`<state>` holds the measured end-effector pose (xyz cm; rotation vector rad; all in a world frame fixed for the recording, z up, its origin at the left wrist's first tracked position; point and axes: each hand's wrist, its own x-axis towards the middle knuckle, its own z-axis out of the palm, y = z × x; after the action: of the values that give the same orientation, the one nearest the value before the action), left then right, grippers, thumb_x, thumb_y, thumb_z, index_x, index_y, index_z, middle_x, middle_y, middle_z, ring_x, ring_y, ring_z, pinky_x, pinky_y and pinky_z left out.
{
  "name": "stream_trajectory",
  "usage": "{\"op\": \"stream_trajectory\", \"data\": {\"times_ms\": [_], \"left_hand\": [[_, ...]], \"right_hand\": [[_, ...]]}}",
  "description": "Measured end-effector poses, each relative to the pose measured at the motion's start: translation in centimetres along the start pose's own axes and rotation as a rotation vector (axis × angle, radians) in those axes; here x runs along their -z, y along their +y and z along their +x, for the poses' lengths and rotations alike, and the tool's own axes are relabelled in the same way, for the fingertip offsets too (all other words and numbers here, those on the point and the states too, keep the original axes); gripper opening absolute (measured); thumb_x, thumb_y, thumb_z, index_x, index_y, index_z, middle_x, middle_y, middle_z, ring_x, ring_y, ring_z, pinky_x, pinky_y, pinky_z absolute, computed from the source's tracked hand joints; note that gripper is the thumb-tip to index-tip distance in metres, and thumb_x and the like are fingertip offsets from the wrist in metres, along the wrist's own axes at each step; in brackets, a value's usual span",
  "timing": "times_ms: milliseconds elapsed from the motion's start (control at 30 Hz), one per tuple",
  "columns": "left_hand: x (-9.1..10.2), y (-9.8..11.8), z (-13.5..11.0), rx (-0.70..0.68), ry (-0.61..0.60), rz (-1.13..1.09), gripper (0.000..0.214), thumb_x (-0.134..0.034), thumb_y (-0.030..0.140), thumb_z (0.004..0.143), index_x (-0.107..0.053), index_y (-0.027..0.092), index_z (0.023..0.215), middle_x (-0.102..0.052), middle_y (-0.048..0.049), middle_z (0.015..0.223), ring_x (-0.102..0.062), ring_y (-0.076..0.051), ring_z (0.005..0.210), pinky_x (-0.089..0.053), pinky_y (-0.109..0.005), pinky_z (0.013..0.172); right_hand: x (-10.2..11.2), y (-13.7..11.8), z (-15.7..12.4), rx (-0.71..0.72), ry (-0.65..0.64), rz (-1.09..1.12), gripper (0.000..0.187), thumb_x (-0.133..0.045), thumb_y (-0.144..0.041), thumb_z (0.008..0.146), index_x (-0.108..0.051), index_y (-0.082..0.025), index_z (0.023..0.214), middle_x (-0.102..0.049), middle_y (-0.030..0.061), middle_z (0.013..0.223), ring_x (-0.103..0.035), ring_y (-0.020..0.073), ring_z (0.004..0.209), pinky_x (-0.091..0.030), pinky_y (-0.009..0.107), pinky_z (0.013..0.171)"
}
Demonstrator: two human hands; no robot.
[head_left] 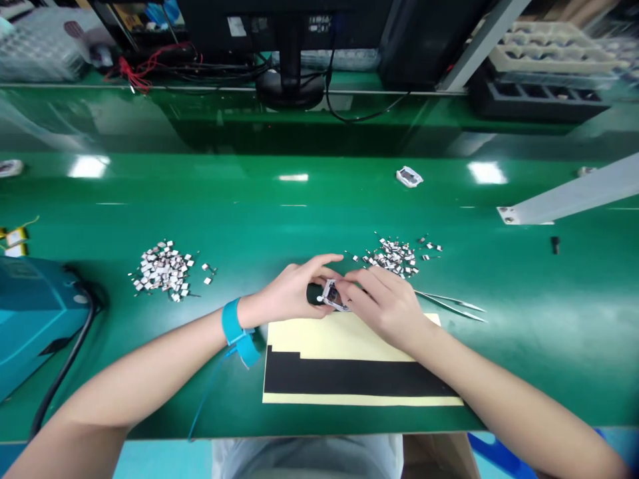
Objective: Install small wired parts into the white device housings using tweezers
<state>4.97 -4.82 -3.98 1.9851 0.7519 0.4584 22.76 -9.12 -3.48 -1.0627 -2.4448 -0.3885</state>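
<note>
Between hands (293, 293) (383, 303), white casing (333, 296), dark inside

Parts pile (393, 255) and tweezers (452, 303) hem the right hand (383, 303); forward-left offers passage.

Green bench (279, 223), turquoise wristband (231, 322), white casing (331, 293), pale yellow sheet (349, 342) with 1 black stripe.
</note>
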Motion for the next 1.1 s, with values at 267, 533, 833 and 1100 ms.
{"op": "stream_trajectory", "data": {"times_ms": [267,533,833,1100], "left_hand": [[-0.5,0.1,-0.4,-0.033,0.067,-0.062,0.068,-0.064,0.014,0.064,-0.031,0.019,0.123,-0.063,-0.004,0.1,-0.06,-0.014,0.091,-0.048,-0.027,0.083],[-1.6,0.1,-0.5,-0.05,0.259,0.08,0.063,-0.058,0.011,0.067,-0.03,0.017,0.123,-0.061,-0.0058,0.105,-0.059,-0.015,0.094,-0.049,-0.03,0.083],[-1.6,0.1,-0.6,-0.061,0.273,-0.132,0.064,-0.062,0.014,0.067,-0.03,0.019,0.123,-0.061,-0.0054,0.105,-0.061,-0.012,0.089,-0.05,-0.026,0.083],[-1.3,-0.3,-0.5,-0.044,0.231,-0.278,0.062,-0.064,0.018,0.068,-0.033,0.022,0.122,-0.061,-0.005,0.108,-0.06,-0.014,0.094,-0.049,-0.029,0.088]], "right_hand": [[-0.9,-0.4,-0.3,-0.183,0.115,0.231,0.018,-0.045,-0.008,0.08,-0.061,-0.014,0.08,-0.062,0.006,0.074,-0.055,0.0126,0.066,-0.047,0.024,0.055],[-0.4,-1.0,0.0,-0.174,0.085,0.103,0.019,-0.044,-0.006,0.08,-0.062,-0.009,0.086,-0.066,0.0105,0.082,-0.06,0.0172,0.072,-0.051,0.028,0.061],[-0.5,0.1,0.5,-0.261,0.157,0.38,0.005,-0.056,-0.012,0.076,-0.059,-0.015,0.078,-0.061,0.0054,0.077,-0.056,0.0133,0.069,-0.048,0.027,0.061],[-0.6,0.5,0.6,-0.43,0.102,0.584,0.005,-0.057,-0.013,0.076,-0.061,-0.016,0.076,-0.057,0.0045,0.078,-0.055,0.0109,0.07,-0.046,0.024,0.06]]}}
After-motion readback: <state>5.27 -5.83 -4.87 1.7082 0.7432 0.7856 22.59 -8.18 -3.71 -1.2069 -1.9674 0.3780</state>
